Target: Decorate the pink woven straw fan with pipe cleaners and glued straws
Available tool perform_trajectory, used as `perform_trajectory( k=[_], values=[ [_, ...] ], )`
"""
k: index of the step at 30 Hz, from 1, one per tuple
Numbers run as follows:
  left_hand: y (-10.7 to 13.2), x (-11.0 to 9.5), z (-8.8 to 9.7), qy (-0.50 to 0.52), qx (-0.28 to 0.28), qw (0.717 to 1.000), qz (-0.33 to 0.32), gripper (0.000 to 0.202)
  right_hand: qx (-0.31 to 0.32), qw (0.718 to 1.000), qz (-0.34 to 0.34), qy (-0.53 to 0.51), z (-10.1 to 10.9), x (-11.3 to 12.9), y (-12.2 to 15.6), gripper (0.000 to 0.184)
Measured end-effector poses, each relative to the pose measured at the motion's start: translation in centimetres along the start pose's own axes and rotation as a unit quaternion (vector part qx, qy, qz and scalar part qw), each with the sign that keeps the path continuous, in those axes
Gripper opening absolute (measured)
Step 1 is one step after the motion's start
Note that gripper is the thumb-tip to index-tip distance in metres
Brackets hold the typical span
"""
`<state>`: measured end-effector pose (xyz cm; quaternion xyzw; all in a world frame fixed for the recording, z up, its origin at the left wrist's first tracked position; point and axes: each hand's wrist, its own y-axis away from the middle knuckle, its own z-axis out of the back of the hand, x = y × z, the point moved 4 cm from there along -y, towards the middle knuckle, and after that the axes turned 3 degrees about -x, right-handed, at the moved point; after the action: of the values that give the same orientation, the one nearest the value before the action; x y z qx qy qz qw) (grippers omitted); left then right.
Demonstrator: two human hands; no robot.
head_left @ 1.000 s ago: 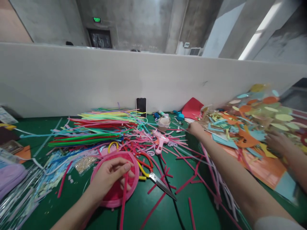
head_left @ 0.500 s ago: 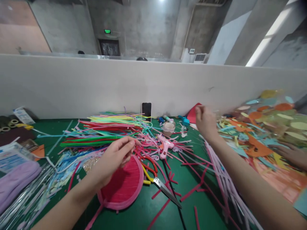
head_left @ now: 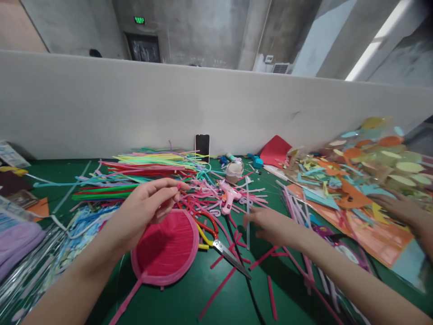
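My left hand (head_left: 152,201) is closed in a pinch above a round pink fan (head_left: 165,250) with a fuzzy rim and handle. A small red bit (head_left: 179,186), too small to name surely, shows between its fingertips. My right hand (head_left: 270,225) reaches in from the right, its fingertips on a long translucent glue stick (head_left: 248,234) that stands nearly upright in view. Just left of that stick lies a pink glue gun (head_left: 230,197), its black cord running toward me. Scissors (head_left: 223,253) with red and yellow handles lie between the fan and the cord.
Bundled coloured pipe cleaners (head_left: 152,171) lie at the back left. A phone (head_left: 202,148) leans on the white partition (head_left: 152,104). A tape roll (head_left: 234,170) stands behind the glue gun. Paper scraps (head_left: 338,180) cover the right side, where another person's hand (head_left: 399,207) rests.
My right hand has come down and left from near the red paper at the back, and the glue stick now shows at its fingers. My left hand stays pinched. The view has tilted down slightly.
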<state>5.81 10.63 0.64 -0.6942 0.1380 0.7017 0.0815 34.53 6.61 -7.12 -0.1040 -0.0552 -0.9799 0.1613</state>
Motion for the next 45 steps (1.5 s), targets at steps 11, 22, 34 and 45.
perform_trajectory(
  k=[11,22,34,45],
  values=[
    [0.4,-0.9,0.0,-0.028,0.001,0.998,-0.062,0.023,-0.49,0.867,0.077,-0.046,11.2,7.0,2.4,0.018],
    [2.4,-4.2,1.9,-0.089,-0.084,0.979,-0.163,0.015,-0.23,0.832,0.145,-0.483,7.4,17.6,-4.8,0.037],
    [2.5,-3.7,0.8,-0.031,-0.03,0.99,-0.136,0.011,-0.275,0.828,0.134,-0.47,6.5,16.9,-4.6,0.04],
    [2.2,-3.2,0.4,-0.087,-0.057,0.983,-0.154,0.021,-0.429,0.767,0.126,-0.46,6.7,16.6,-4.1,0.014]
  ],
)
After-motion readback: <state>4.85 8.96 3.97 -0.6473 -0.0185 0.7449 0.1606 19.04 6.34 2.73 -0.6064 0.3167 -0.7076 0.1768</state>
